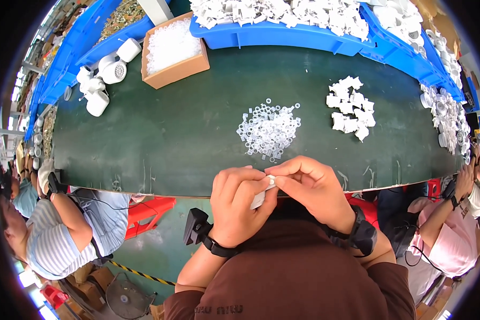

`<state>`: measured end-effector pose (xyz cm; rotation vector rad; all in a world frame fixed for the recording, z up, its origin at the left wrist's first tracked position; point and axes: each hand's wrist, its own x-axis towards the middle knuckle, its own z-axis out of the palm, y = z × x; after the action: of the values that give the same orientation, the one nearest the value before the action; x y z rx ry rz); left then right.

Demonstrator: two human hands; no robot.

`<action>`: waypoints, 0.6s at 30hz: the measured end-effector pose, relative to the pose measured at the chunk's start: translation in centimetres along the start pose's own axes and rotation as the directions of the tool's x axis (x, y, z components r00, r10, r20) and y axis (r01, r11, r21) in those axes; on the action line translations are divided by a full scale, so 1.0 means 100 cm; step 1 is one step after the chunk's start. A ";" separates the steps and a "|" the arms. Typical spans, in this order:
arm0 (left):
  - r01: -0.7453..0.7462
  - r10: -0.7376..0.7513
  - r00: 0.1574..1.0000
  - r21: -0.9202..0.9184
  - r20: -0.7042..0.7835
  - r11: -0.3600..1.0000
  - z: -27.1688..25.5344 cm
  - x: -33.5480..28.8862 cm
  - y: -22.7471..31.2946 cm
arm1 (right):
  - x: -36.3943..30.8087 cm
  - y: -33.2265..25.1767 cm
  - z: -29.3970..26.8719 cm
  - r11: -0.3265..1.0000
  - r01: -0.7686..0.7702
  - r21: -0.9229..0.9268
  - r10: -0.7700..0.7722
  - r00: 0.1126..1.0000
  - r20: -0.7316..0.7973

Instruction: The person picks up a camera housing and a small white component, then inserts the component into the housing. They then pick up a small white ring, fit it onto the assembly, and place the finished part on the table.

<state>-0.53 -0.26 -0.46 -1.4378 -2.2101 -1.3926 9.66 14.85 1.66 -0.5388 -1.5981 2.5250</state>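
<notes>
Close to my body, at the table's front edge, my left hand [242,200] is wrapped round a small white plastic part [259,199], mostly hidden by the fingers. My right hand [314,186] meets it there, thumb and forefinger pinched at the part's upper end. Whether those fingertips also hold a tiny ring is too small to tell. Just beyond my hands lies a loose pile of small translucent rings [270,130]. Farther right sits a cluster of white plastic parts [352,106].
A cardboard box [176,72] of clear pieces stands at the back left beside several white rounded assemblies [112,69]. Blue bins [288,40] of white parts line the back. Co-workers sit left [74,229] and right [448,234] of me at the green table [160,128].
</notes>
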 end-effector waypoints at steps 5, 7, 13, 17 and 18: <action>-0.010 0.010 0.999 -0.005 0.041 1.000 -0.009 0.000 -0.005 | -0.001 0.005 0.004 0.996 0.042 -0.081 -0.040 0.999 0.019; -0.042 0.042 0.996 0.000 0.080 0.999 -0.021 0.002 -0.010 | 0.000 0.007 0.005 0.998 -0.030 -0.055 0.033 0.998 0.055; 0.011 -0.063 0.997 0.677 0.052 0.736 -0.066 0.020 -0.045 | 0.000 -0.003 -0.004 0.970 0.008 -0.244 0.002 0.999 0.040; 0.354 -0.241 0.931 0.513 -0.276 0.782 -0.080 0.017 -0.056 | -0.010 -0.011 -0.034 0.824 0.259 -0.504 -0.393 0.902 -0.179; 0.304 -0.219 0.951 0.533 -0.219 0.789 -0.074 0.014 -0.052 | -0.016 -0.011 -0.045 0.769 0.252 -0.587 -0.459 0.857 -0.233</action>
<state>-7.83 -5.58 1.28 -0.8180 -2.4918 -0.7480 12.57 18.71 1.27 -0.6251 -2.0119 1.5624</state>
